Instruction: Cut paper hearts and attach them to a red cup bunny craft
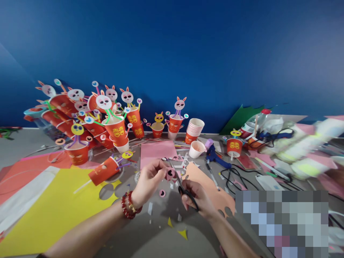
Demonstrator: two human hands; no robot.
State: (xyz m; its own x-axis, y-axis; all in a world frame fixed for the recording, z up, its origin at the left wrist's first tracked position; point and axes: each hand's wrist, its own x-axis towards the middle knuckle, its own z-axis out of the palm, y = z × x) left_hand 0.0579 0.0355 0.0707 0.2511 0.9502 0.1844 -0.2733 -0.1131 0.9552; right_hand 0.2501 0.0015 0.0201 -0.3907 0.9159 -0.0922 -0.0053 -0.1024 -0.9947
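Observation:
My left hand (150, 179) pinches a small piece of pink paper (170, 174) with a black heart shape on it. In my right hand (197, 197) is a pair of scissors (185, 191) with black handles, its blades pointing up toward the pink paper. The blades reach the paper's right edge; whether they touch it I cannot tell. Below on the table lies a round pink disc (162, 193) with a black heart. White and yellow paper scraps (183, 234) are scattered around it.
Red paper cups with rabbit faces (115, 129) crowd the back left. Yellow paper (53, 204) lies at left, orange paper (209, 186) at right. A stack of cups (195, 127), a blue glue gun (216, 157) and its black cable stand behind my right hand. White cups at right are blurred.

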